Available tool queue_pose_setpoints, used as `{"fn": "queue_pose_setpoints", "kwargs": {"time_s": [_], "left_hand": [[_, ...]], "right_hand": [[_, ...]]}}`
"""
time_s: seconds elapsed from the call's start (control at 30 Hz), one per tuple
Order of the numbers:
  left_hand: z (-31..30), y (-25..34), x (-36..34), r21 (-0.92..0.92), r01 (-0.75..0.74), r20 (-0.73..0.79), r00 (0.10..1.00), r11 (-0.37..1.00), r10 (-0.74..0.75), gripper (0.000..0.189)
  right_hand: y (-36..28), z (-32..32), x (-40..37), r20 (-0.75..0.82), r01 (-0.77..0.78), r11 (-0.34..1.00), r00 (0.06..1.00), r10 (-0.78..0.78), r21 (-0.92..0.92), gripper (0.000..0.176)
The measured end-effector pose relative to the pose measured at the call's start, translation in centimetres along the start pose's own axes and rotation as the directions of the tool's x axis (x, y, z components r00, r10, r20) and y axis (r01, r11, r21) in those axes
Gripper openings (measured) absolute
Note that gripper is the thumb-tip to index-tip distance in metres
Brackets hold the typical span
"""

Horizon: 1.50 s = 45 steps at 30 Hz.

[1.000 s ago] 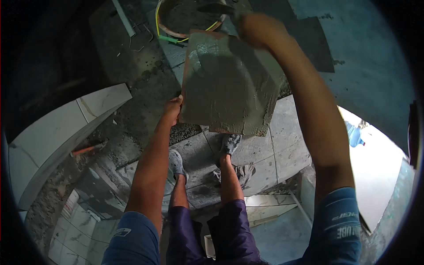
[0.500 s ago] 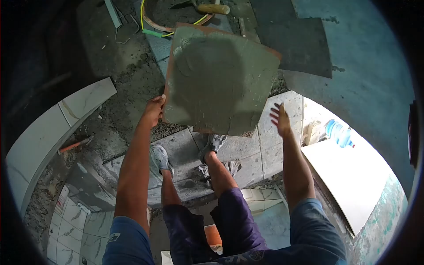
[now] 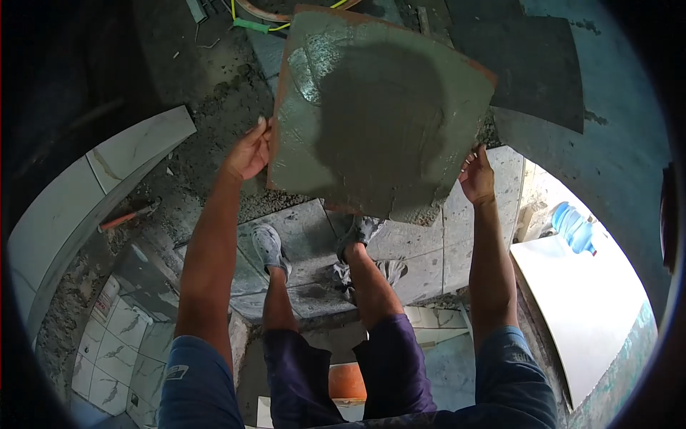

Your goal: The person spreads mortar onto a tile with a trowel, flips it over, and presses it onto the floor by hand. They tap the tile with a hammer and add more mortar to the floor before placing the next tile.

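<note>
A large square tile [image 3: 379, 114], its upper face coated with wet grey mortar, is held up in front of me above the rough floor. My left hand [image 3: 251, 150] grips its left edge, with the fingers partly hidden behind it. At the lower right edge, my right hand [image 3: 477, 175] has its fingers curled against the tile. The shadow of a head falls across the mortar. Reddish-brown tile body shows along the edges.
My feet stand on grey floor tiles [image 3: 300, 232]. A marble-pattern ledge [image 3: 68, 193] and an orange-handled tool [image 3: 127, 217] are at left. A white panel [image 3: 586, 307] and a blue water bottle [image 3: 574, 227] lie at right. A yellow hose [image 3: 279, 27] is at the top.
The tile has shifted up and to the right in view. My right hand, spread and apart from the tile before, has come to its right edge. My left hand still holds the left edge.
</note>
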<state>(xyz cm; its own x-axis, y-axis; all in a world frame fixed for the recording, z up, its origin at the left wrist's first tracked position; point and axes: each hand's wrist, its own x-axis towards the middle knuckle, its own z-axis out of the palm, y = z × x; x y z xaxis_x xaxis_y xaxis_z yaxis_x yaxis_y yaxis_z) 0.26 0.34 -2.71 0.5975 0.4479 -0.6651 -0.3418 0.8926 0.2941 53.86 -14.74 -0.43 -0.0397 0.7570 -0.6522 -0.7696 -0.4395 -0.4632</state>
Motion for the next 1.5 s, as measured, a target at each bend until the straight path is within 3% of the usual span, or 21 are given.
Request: {"fn": "queue_pose_setpoints", "kwargs": {"time_s": [0.07, 0.13, 0.17, 0.2, 0.27, 0.33, 0.4, 0.47, 0.57, 0.63, 0.73, 0.8, 0.87, 0.93, 1.0, 1.07, 1.13, 1.4, 1.43, 1.47, 1.5], "left_hand": [[4.0, 1.4, 1.1, 0.023, -0.033, -0.079, 0.996, 0.999, 0.035, 0.054], [5.6, 1.8, 1.9, 0.042, -0.053, -0.162, 0.985, 0.998, 0.059, 0.056], [5.5, 2.1, 2.5, 0.073, -0.038, -0.161, 0.986, 0.997, 0.049, 0.056], [5.4, 1.8, 2.8, 0.101, -0.019, -0.161, 0.986, 0.995, 0.036, 0.055], [6.2, 0.9, 2.2, 0.130, -0.073, -0.188, 0.977, 0.989, 0.097, 0.053], [8.0, 0.4, 0.2, 0.163, -0.131, -0.208, 0.964, 0.978, 0.164, 0.052], [10.8, 0.0, -3.9, 0.147, -0.174, -0.251, 0.946, 0.974, 0.207, 0.048], [10.9, -0.2, -8.4, 0.117, -0.203, -0.114, 0.970, 0.972, 0.216, 0.051], [21.1, 2.1, -17.7, 0.182, -0.414, -0.133, 0.888, 0.892, 0.439, 0.055], [26.2, 3.8, -23.5, 0.309, -0.466, -0.177, 0.828, 0.829, 0.532, 0.070], [29.4, 4.5, -30.3, 0.315, -0.332, -0.292, 0.857, 0.889, 0.424, 0.070], [29.5, 3.5, -33.4, 0.267, -0.385, -0.278, 0.847, 0.883, 0.453, 0.071], [29.2, 2.7, -35.9, 0.200, -0.350, -0.348, 0.848, 0.915, 0.400, 0.066], [28.7, 2.1, -38.0, 0.177, -0.349, -0.371, 0.842, 0.920, 0.391, 0.071], [29.7, 2.2, -40.3, -0.003, -0.398, -0.387, 0.846, 0.917, 0.366, 0.069], [30.5, 2.5, -42.5, -0.064, -0.436, -0.381, 0.842, 0.898, 0.382, 0.067], [32.1, 3.7, -44.8, -0.106, -0.479, -0.365, 0.834, 0.871, 0.414, 0.065], [44.3, 12.3, -52.7, 0.150, -0.748, -0.314, 0.583, 0.646, 0.749, 0.054], [45.7, 12.8, -52.9, 0.315, -0.784, -0.270, 0.466, 0.534, 0.843, 0.052], [46.4, 13.2, -53.8, 0.310, -0.803, -0.257, 0.445, 0.509, 0.858, 0.052], [47.0, 13.2, -54.6, 0.677, -0.682, -0.176, 0.215, 0.277, 0.961, 0.049]], "right_hand": [[-0.2, -0.1, 1.1, 0.086, 0.005, 1.000, 0.996, -0.007, 0.028, 0.033], [0.1, -0.3, 1.9, -0.273, 0.072, 0.997, 0.959, -0.072, -0.008, 0.033], [-0.2, -2.2, 2.0, 0.111, -0.004, 0.985, 0.994, -0.015, 0.170, 0.037], [0.2, -0.8, 1.7, 0.111, -0.006, 0.986, 0.994, -0.013, 0.169, 0.037], [0.0, 4.6, 0.2, -0.196, 0.079, 0.996, 0.977, -0.086, -0.044, 0.043], [-0.8, 5.7, -1.7, -0.194, 0.093, 0.994, 0.976, -0.102, -0.056, 0.049], [-1.9, 7.7, -5.3, -0.189, 0.109, 0.992, 0.975, -0.120, -0.067, 0.055], [-3.9, 11.0, -9.9, -0.268, 0.117, 0.980, 0.950, -0.158, -0.163, 0.051], [-6.9, 17.9, -17.8, -0.197, 0.082, 0.969, 0.972, -0.130, -0.233, 0.053], [-8.3, 26.5, -22.0, -0.127, 0.327, 0.922, 0.925, -0.357, -0.207, 0.052], [-9.9, 30.8, -25.2, -0.067, 0.344, 0.854, 0.915, -0.399, -0.390, 0.054], [-9.9, 32.9, -26.7, -0.016, 0.356, 0.807, 0.911, -0.412, -0.472, 0.055], [-9.4, 34.6, -26.8, 0.031, 0.358, 0.931, 0.934, -0.357, -0.072, 0.058], [-8.5, 33.9, -25.5, 0.011, 0.457, 0.889, 0.889, -0.457, -0.004, 0.053], [-7.7, 30.5, -23.9, -0.021, 0.552, 0.831, 0.834, -0.552, 0.062, 0.050], [-7.5, 26.9, -22.3, 0.208, 0.513, 0.749, 0.749, -0.630, 0.419, 0.034], [-8.2, 30.6, -22.7, 0.254, 0.484, 0.779, 0.757, -0.601, 0.399, 0.027], [-17.6, 45.9, -22.0, 0.384, 0.537, 0.700, 0.589, -0.711, 0.472, 0.023], [-18.6, 47.9, -22.4, 0.394, 0.542, 0.688, 0.567, -0.723, 0.483, 0.023], [-19.7, 50.1, -23.0, 0.405, 0.550, 0.675, 0.542, -0.737, 0.491, 0.023], [-20.9, 51.9, -23.8, 0.411, 0.561, 0.662, 0.519, -0.749, 0.497, 0.023]]}}
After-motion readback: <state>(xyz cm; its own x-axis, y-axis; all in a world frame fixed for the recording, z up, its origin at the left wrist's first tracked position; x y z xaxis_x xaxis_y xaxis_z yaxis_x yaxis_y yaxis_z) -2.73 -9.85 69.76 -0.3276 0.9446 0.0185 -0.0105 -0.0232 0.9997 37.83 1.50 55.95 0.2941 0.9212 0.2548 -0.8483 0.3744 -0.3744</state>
